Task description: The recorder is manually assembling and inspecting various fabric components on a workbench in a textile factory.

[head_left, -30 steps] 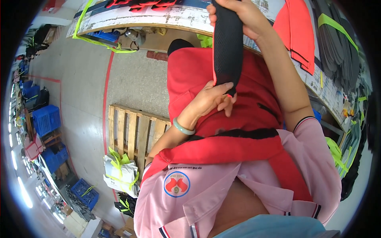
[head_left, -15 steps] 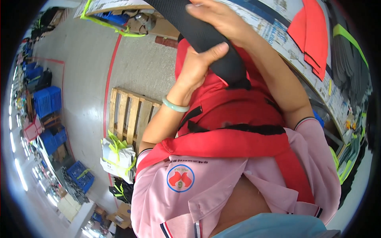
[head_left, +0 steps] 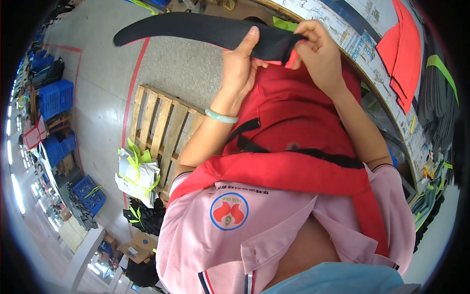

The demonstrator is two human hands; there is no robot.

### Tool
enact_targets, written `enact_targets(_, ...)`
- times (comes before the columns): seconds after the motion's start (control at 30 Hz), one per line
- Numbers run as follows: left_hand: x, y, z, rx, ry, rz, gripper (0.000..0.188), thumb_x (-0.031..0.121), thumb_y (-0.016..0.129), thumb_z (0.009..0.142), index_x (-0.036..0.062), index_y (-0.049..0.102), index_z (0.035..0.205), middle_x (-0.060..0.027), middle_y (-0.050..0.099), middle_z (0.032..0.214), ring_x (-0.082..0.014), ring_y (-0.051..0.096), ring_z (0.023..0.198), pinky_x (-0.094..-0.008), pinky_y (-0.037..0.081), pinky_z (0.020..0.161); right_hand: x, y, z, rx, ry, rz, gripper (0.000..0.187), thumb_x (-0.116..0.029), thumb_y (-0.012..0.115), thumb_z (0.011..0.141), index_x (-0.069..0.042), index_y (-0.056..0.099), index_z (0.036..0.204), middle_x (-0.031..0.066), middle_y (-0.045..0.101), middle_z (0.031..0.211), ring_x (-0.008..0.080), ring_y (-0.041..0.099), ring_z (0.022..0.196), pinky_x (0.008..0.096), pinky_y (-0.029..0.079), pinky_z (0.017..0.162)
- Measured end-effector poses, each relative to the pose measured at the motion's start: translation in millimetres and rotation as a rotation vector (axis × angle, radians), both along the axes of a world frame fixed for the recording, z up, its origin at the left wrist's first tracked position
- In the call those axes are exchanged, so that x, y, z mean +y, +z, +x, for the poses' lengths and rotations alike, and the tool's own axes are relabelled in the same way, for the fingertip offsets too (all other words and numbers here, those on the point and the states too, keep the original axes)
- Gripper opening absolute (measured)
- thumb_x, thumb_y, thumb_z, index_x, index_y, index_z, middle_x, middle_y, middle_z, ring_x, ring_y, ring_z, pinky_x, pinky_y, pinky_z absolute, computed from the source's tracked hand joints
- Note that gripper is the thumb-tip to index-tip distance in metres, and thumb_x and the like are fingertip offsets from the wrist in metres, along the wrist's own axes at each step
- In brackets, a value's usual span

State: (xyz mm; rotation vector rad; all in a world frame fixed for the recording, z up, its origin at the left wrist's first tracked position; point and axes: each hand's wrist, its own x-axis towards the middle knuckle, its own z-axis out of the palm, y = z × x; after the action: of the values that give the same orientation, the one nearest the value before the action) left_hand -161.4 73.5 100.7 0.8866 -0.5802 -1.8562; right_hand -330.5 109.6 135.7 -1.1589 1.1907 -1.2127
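Observation:
A long black mesh fabric piece [head_left: 196, 29] stretches out to the left in front of me. My left hand [head_left: 242, 66] grips it near its right end, thumb on top. My right hand [head_left: 318, 54] pinches that same end, where a bit of red fabric shows. Below both hands a red garment with black straps [head_left: 298, 122] drapes over my lap and against my pink shirt. A pale green bangle sits on my left wrist.
A wooden pallet [head_left: 161, 127] lies on the grey floor at left, with white bundles tied in yellow-green straps [head_left: 137, 174] beside it. Blue crates [head_left: 56, 98] stand far left. A worktable edge [head_left: 387, 63] with red fabric pieces [head_left: 404, 49] and dark stacked pieces curves along the right.
The black piece has swung from hanging upright to lying out toward the left. Both hands have come together at its right end, higher in view.

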Motion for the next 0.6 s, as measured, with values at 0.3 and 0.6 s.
enact_targets(0.3,-3,-7,-18,0.113,0.217,-0.071,0.012,0.01,0.064,0.089,0.002,0.062,0.099,-0.007,0.066,0.093,-0.0158,0.064,0.077,-0.0279,0.052,0.067,-3,-14,6,-0.479,0.092,0.487,0.02,-0.008,0.057,0.09,0.0,0.056,0.108,0.003,0.061,0.077,0.0087,0.05,0.053,0.0219,0.04,0.048)
enact_targets(0.6,5,-17,-3,0.134,0.183,0.046,0.019,0.008,0.066,0.087,0.001,0.061,0.104,-0.0082,0.066,0.098,-0.0175,0.065,0.088,-0.0303,0.053,0.08,22,-36,-8,0.166,0.292,0.464,0.034,-0.032,0.066,0.086,-0.002,0.061,0.07,-0.0005,0.048,0.049,0.0064,0.039,0.04,0.0224,0.029,0.041)
